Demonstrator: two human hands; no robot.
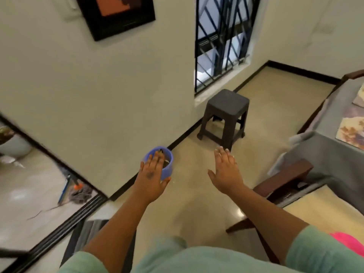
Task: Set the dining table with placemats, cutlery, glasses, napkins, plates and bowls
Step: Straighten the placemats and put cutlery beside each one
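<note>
Mop [77, 191]: on the floor beyond the sliding-door track, well left of the left fingers.

Left hand [152, 176]: grasps a blue container [166, 168], fingers laid over its rim and thumb under its base, carried in the air above the floor. Contents dark, too blurred to name.

Right hand [226, 170]: released, fingers straight and spread, holding nothing.

Stool [225, 117]: dark plastic, on the floor just beyond the right fingertips, under the barred window [222, 40].

Chair [283, 186]: wooden, right of the right fingers.

Table [334, 146]: grey cloth, far right, bearing patterned placemats [352, 133], well apart from both hands.
</note>
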